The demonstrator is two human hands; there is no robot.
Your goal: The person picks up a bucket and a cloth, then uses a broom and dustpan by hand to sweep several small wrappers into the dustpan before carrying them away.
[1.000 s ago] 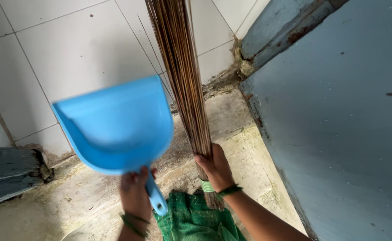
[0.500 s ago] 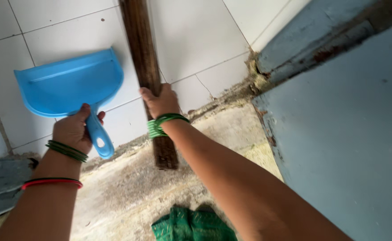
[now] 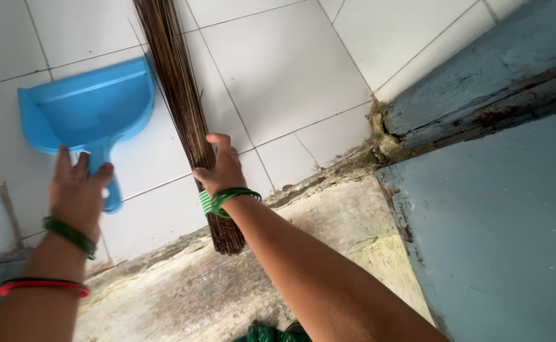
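The broom (image 3: 180,101) runs past the top edge, and the left hand (image 3: 75,190) hides the dustpan (image 3: 88,107) handle's middle.

dustpan (image 3: 88,104) left of broom (image 3: 183,107), against wall (image 3: 290,63)
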